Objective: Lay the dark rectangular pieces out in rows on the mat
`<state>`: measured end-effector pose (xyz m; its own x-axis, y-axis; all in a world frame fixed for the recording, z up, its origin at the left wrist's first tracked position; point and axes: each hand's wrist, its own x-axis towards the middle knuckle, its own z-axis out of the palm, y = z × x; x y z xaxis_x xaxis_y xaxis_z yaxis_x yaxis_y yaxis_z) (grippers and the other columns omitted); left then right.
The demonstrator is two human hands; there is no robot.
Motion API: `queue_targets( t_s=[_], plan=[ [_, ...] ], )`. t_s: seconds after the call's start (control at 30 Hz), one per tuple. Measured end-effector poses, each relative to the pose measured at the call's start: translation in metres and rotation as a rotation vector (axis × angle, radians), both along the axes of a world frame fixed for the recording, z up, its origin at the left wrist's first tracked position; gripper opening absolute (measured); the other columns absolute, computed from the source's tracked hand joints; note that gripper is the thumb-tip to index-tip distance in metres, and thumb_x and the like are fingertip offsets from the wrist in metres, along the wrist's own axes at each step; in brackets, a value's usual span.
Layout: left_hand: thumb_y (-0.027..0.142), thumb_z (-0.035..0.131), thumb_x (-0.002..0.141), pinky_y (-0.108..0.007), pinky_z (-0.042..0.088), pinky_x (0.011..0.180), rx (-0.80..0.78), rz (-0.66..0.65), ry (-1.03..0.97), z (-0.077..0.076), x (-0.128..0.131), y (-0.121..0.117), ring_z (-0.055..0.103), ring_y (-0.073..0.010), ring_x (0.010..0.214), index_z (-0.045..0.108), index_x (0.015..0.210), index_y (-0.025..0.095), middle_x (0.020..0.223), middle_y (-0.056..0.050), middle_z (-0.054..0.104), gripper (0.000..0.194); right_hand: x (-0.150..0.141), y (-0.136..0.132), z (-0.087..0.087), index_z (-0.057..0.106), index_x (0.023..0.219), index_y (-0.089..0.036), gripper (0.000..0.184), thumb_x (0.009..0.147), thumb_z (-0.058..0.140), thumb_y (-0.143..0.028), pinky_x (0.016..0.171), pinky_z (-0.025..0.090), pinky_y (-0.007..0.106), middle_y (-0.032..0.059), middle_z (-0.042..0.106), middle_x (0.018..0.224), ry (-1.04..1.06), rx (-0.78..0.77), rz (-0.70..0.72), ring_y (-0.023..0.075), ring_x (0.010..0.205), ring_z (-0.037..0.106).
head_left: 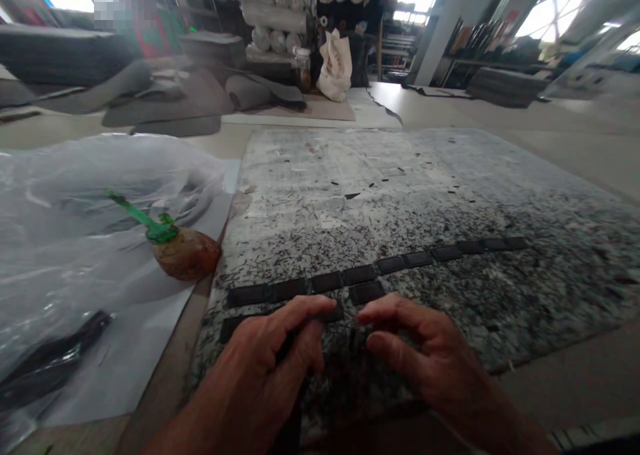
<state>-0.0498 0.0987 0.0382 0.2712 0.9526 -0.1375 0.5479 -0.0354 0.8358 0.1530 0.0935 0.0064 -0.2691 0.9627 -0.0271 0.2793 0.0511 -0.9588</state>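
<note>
Both my hands rest at the near edge of a speckled grey cutting mat [410,188]. My left hand [270,361] has its fingers curled and pressed on a small black rectangular piece in the nearer row [235,325]. My right hand [415,355] is curled beside it, fingertips close to the left hand's, just below another black piece [367,292]. A long row of black rectangular pieces [380,266] runs across the mat just beyond my fingers. What lies under the fingertips is hidden.
A brown glue bottle with a green nozzle [175,245] lies on a clear plastic sheet [75,195] at the left. A dark tool [50,361] sits under the plastic. Rolled material, a white bag [336,65] and a person stand far behind.
</note>
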Motion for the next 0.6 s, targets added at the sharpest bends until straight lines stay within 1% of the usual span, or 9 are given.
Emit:
queue_targets(
  t_s=[0.03, 0.07, 0.1, 0.13, 0.2, 0.3, 0.4, 0.5, 0.6],
  plan=[
    [0.033, 0.048, 0.088, -0.017, 0.044, 0.059, 0.018, 0.002, -0.053, 0.000, 0.003, -0.001, 0.060, -0.0104, 0.061, 0.064, 0.100, 0.030, 0.065, 0.007, 0.064, 0.021, -0.010, -0.006, 0.001, 0.065, 0.095, -0.022, 0.018, 0.078, 0.064, -0.027, 0.072, 0.050, 0.025, 0.0017, 0.065, 0.092, 0.191, -0.194, 0.024, 0.0148, 0.084, 0.061],
    [0.032, 0.045, 0.089, -0.016, 0.044, 0.060, 0.035, -0.005, -0.086, -0.001, 0.006, -0.003, 0.060, -0.0094, 0.062, 0.063, 0.101, 0.030, 0.065, 0.007, 0.064, 0.022, -0.019, -0.010, 0.001, 0.065, 0.094, -0.021, 0.021, 0.074, 0.068, -0.028, 0.070, 0.050, 0.023, 0.0006, 0.065, 0.090, 0.380, -0.354, 0.046, 0.0134, 0.080, 0.061],
    [0.031, 0.043, 0.090, -0.015, 0.045, 0.062, 0.049, -0.007, -0.101, -0.003, 0.009, -0.004, 0.061, -0.0088, 0.065, 0.062, 0.101, 0.030, 0.070, 0.007, 0.066, 0.022, -0.027, -0.014, 0.000, 0.065, 0.091, -0.020, 0.024, 0.070, 0.072, -0.028, 0.067, 0.050, 0.021, -0.0003, 0.065, 0.085, 0.545, -0.467, 0.056, 0.0118, 0.075, 0.061],
    [0.031, 0.043, 0.090, -0.014, 0.045, 0.065, 0.066, 0.006, -0.117, -0.006, 0.011, -0.006, 0.063, -0.0089, 0.071, 0.062, 0.102, 0.031, 0.077, 0.007, 0.069, 0.022, -0.034, -0.016, -0.001, 0.064, 0.089, -0.018, 0.026, 0.066, 0.075, -0.028, 0.064, 0.050, 0.020, -0.0010, 0.065, 0.081, 0.671, -0.543, 0.054, 0.0104, 0.070, 0.060],
    [0.029, 0.044, 0.089, -0.013, 0.045, 0.071, 0.105, 0.036, -0.126, -0.011, 0.015, -0.010, 0.064, -0.0087, 0.078, 0.062, 0.100, 0.032, 0.086, 0.008, 0.070, 0.021, -0.042, -0.017, -0.005, 0.063, 0.085, -0.016, 0.033, 0.060, 0.080, -0.030, 0.057, 0.050, 0.019, -0.0021, 0.063, 0.072, 0.786, -0.634, 0.002, 0.0085, 0.058, 0.059],
    [0.026, 0.045, 0.089, -0.011, 0.044, 0.071, 0.160, 0.063, -0.149, -0.014, 0.020, -0.013, 0.062, -0.0067, 0.075, 0.062, 0.099, 0.034, 0.079, 0.009, 0.067, 0.021, -0.041, -0.016, -0.009, 0.061, 0.082, -0.014, 0.038, 0.056, 0.082, -0.033, 0.047, 0.049, 0.019, -0.0027, 0.062, 0.066, 0.753, -0.692, -0.086, 0.0082, 0.047, 0.057],
    [0.020, 0.043, 0.090, -0.010, 0.044, 0.069, 0.165, 0.047, -0.213, -0.015, 0.030, -0.014, 0.061, -0.0055, 0.073, 0.061, 0.100, 0.033, 0.076, 0.009, 0.064, 0.024, -0.034, -0.015, -0.011, 0.060, 0.076, -0.014, 0.034, 0.059, 0.082, -0.034, 0.046, 0.047, 0.016, -0.0035, 0.061, 0.063, 0.733, -0.659, -0.120, 0.0064, 0.047, 0.056],
    [0.018, 0.042, 0.090, -0.010, 0.044, 0.073, 0.190, 0.033, -0.253, -0.015, 0.040, -0.012, 0.062, -0.0059, 0.081, 0.061, 0.099, 0.033, 0.088, 0.009, 0.067, 0.026, -0.031, -0.017, -0.011, 0.062, 0.078, -0.013, 0.031, 0.063, 0.080, -0.032, 0.053, 0.047, 0.015, -0.0017, 0.062, 0.069, 0.796, -0.634, -0.097, 0.0058, 0.055, 0.057],
    [0.021, 0.041, 0.091, -0.013, 0.045, 0.078, 0.162, 0.020, -0.239, -0.016, 0.047, -0.011, 0.062, -0.0076, 0.090, 0.061, 0.102, 0.031, 0.100, 0.007, 0.068, 0.025, -0.026, -0.017, -0.010, 0.063, 0.082, -0.013, 0.031, 0.066, 0.078, -0.035, 0.049, 0.044, 0.015, -0.0018, 0.061, 0.068, 0.773, -0.631, -0.081, 0.0054, 0.053, 0.054]
  ],
)
